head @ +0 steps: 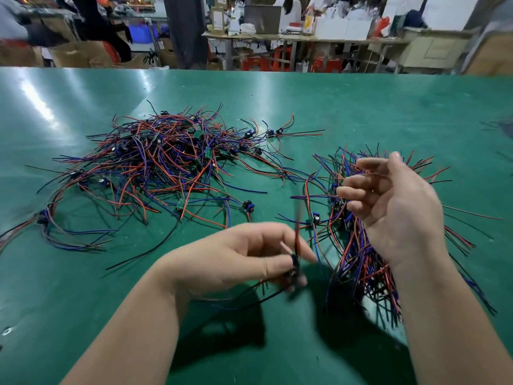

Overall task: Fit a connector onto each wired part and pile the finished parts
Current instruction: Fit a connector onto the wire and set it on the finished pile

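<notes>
1. A large tangled heap of red, blue and black wired parts (166, 162) with small green boards lies loose on the glossy green table (361, 107), well apart from both hands
2. The left hand (249, 257) pinches one blurred wired part (294, 266) at its fingertips, with the wires standing roughly upright
3. The right hand (394, 207) hovers just right of and above it, fingers loosely curled and seemingly holding nothing; it is the nearer hand to the second heap of wired parts (361, 259) beneath
4. No tray or bin shows; both heaps sit bare on the table
</notes>
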Demonstrator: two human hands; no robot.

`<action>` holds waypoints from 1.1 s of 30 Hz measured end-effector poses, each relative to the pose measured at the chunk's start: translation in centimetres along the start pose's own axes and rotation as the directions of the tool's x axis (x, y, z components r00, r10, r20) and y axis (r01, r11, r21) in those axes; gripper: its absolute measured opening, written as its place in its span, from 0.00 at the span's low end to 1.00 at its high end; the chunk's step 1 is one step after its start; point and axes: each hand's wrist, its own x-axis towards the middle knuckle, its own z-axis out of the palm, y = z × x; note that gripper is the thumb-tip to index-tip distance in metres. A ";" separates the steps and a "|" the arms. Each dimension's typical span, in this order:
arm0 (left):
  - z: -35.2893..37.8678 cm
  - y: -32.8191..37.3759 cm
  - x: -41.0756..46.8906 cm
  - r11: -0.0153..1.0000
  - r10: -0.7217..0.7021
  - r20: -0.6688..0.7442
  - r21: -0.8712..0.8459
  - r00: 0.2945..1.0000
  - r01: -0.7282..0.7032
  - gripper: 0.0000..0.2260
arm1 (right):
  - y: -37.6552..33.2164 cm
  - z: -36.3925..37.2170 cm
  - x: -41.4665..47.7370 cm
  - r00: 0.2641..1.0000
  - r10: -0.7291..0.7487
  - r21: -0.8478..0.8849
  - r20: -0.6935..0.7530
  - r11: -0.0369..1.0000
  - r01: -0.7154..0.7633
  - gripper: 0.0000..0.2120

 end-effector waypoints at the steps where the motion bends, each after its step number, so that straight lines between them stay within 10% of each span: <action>1: -0.1 0.2 0.1 0.993 0.072 -0.044 -0.091 0.996 -0.075 0.07 | 0.0 0.1 0.1 0.999 0.044 -0.015 0.021 0.999 -0.043 0.14; 6: -0.4 0.3 1.0 0.834 0.253 -0.437 -0.354 0.863 -0.424 0.13 | 2.0 0.4 -0.9 0.900 0.198 -0.361 0.389 0.931 -0.048 0.09; 9: 0.1 0.1 1.8 0.856 0.299 -0.602 -0.174 0.740 -0.488 0.13 | 3.2 1.5 -1.8 0.804 0.189 -0.300 0.564 0.954 -0.014 0.12; 13: 0.9 -0.1 2.3 0.875 0.390 -0.656 0.046 0.646 -0.482 0.16 | 3.6 2.4 -2.1 0.860 0.103 -0.087 0.499 0.994 -0.069 0.11; 21: 2.0 -0.7 3.0 0.915 0.370 -0.588 0.098 0.719 -0.391 0.10 | 2.5 2.4 -1.5 0.956 0.141 0.128 0.259 0.976 -0.179 0.04; 27: 1.6 0.6 2.9 0.870 -0.107 -0.606 -0.441 0.788 -0.220 0.20 | 2.9 1.9 -1.2 0.961 0.091 0.035 0.260 0.994 -0.103 0.04; 33: 2.3 -0.3 2.9 0.976 -0.017 -0.685 -0.169 0.729 -0.137 0.10 | 3.8 1.9 -1.2 0.961 0.019 -0.089 0.275 0.996 0.006 0.15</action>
